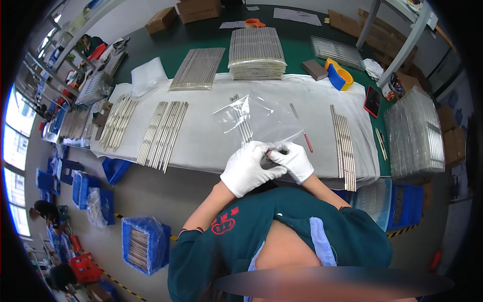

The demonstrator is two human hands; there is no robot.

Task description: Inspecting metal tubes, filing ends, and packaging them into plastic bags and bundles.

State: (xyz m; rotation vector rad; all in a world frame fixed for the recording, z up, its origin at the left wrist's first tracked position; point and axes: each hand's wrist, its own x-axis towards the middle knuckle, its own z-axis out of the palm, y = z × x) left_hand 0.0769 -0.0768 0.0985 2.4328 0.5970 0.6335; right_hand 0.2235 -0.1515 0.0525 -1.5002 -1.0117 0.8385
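In white gloves, both my hands are together over the near middle of the cloth-covered table. My left hand (251,169) is closed, its fingers at the near edge of a clear plastic bag (275,121). Beside it, my right hand (294,162) pinches that bag's near corner. A few thin metal rods (245,127) run away from my left hand; they show through the bag, though whether they lie inside or under it I cannot tell. The glove hides their near ends. Just right of the bag lies a red-handled pen-like tool (308,142).
Rows of metal rods lie left (163,136) and right (343,146) on the white cloth (206,136). Bagged rods form a stack (256,53) at the back. A blue-and-yellow tape dispenser (339,75) and a phone (372,101) are right. Blue crates (146,244) stand on the floor.
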